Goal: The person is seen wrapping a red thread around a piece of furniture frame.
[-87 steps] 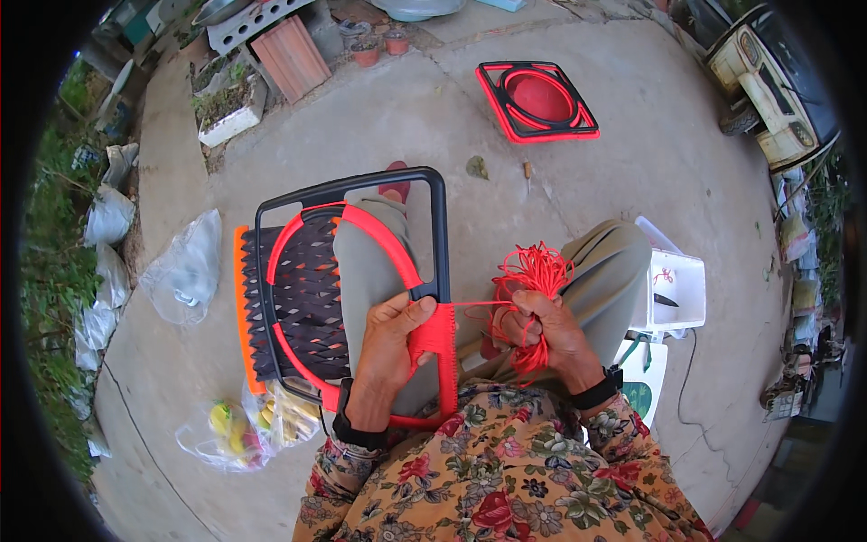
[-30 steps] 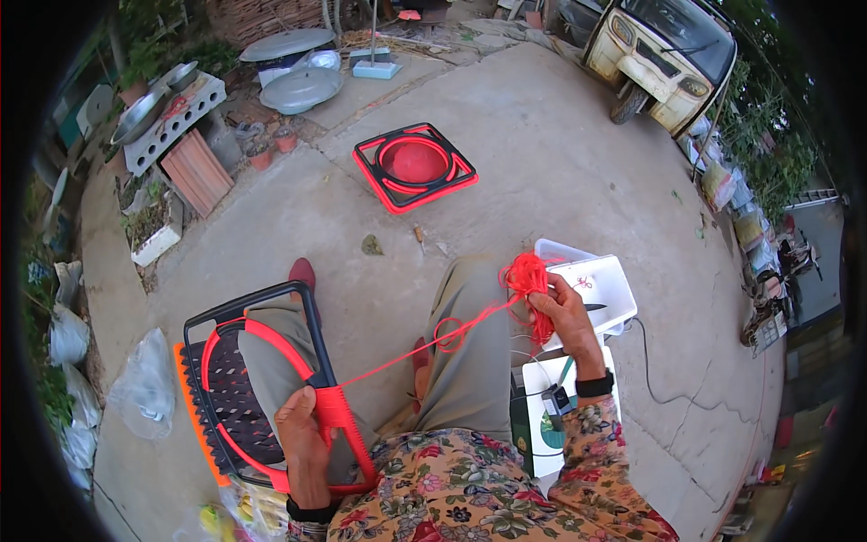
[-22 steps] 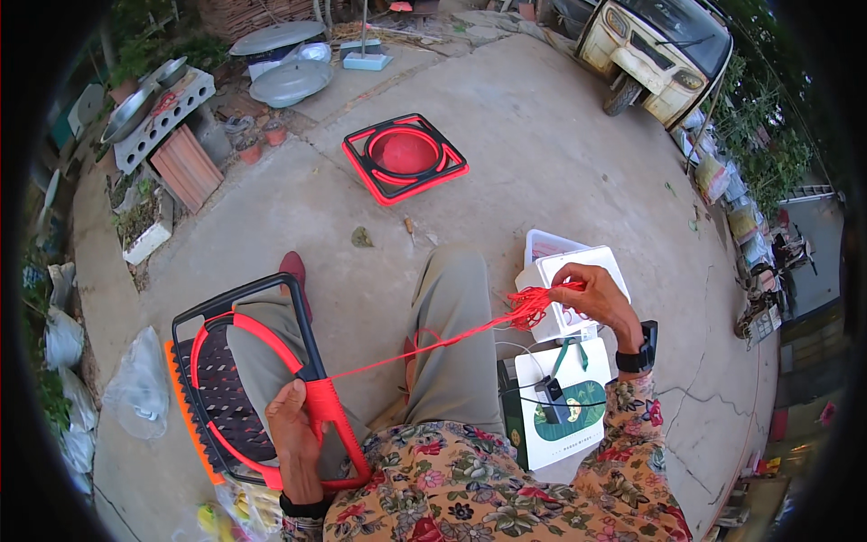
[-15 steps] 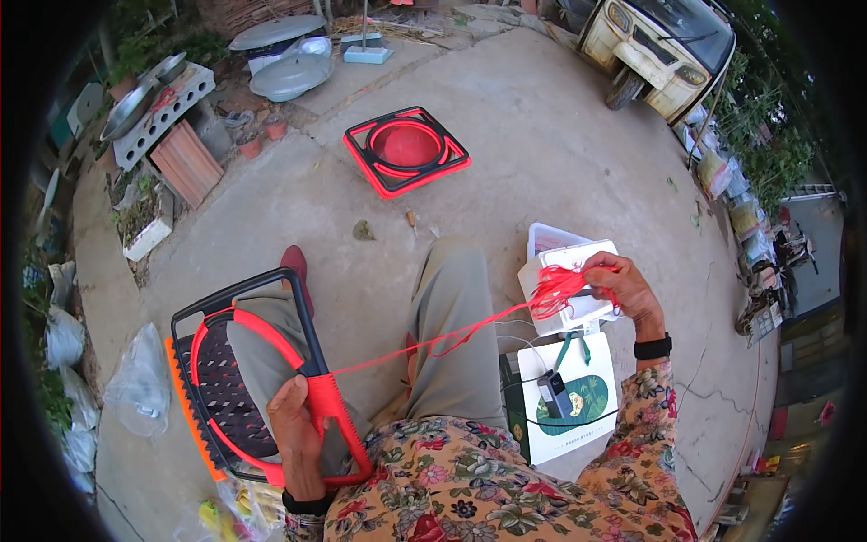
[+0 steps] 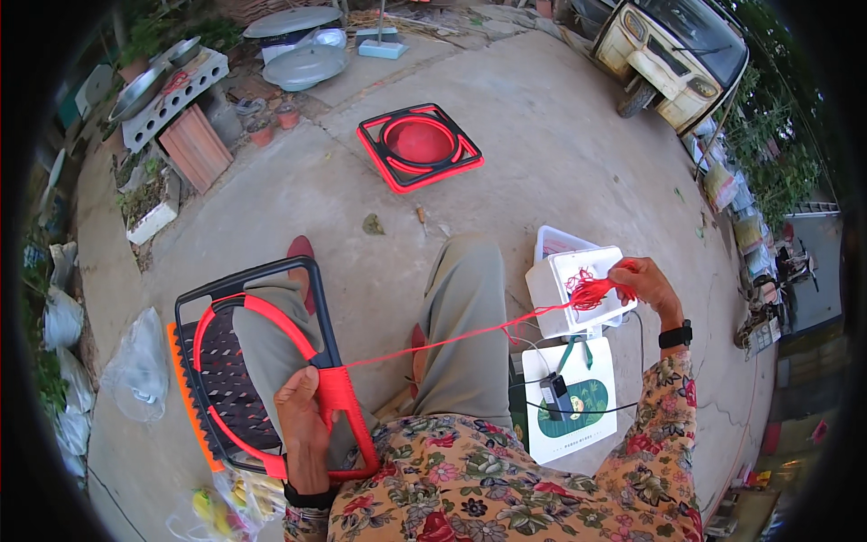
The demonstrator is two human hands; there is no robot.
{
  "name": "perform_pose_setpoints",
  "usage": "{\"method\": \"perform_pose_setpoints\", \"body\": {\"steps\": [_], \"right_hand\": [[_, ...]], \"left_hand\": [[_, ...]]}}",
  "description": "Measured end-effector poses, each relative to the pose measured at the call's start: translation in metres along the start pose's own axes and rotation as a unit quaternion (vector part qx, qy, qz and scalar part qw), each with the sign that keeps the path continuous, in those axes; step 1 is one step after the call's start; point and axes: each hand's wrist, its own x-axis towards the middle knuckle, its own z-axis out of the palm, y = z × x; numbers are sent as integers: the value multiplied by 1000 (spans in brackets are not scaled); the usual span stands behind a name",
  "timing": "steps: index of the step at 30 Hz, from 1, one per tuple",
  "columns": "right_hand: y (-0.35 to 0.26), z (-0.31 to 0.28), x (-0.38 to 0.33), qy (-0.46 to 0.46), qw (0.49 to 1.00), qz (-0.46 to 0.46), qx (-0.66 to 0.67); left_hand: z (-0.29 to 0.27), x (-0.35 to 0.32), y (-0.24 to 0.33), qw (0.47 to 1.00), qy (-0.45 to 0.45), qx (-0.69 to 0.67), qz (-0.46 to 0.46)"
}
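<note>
A black square frame (image 5: 322,316) with an inner ring rests tilted across my left leg. Red cord covers parts of its ring and the near right corner. My left hand (image 5: 302,420) grips that red-wrapped side, thumb pressed on the cord. From there a strand (image 5: 452,341) runs taut to the right. My right hand (image 5: 648,291) is closed on a loose bundle of red cord (image 5: 591,293), held above an open white box (image 5: 544,287) with more red strands inside. A dark slatted piece with an orange edge (image 5: 190,397) shows behind the frame.
A similar red-and-black frame (image 5: 421,185) lies ahead on the concrete. Below the white box stands a white-and-green bag (image 5: 542,443) with a black device (image 5: 554,393) and cables. Plastic bags (image 5: 135,370) lie left. A three-wheeled vehicle (image 5: 668,68) is parked far right.
My right hand has moved a little right with the bundle, uncovering the white box's inside and the red strands in it. My left hand still grips the frame.
</note>
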Motion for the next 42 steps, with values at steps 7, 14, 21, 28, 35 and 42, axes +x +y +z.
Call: {"method": "perform_pose_setpoints", "body": {"steps": [7, 14, 21, 28, 35, 42], "right_hand": [[-65, 95, 4, -68, 965, -156, -199], [-53, 130, 7, -306, 919, -41, 246], [-43, 151, 0, -232, 955, -149, 110], [-32, 130, 5, 31, 941, -225, 249], [69, 32, 69, -58, 663, -195, 720], [118, 44, 95, 130, 740, -64, 657]], "left_hand": [[-3, 3, -1, 1000, -26, -8, 8], [-2, 2, -1, 1000, -23, -4, 11], [-1, -5, 6, 1000, -15, 0, -8], [6, -2, 6, 999, -52, 3, -14], [0, -7, 10, 999, -33, -28, -17], [3, -5, 6, 999, -10, -38, -22]]}}
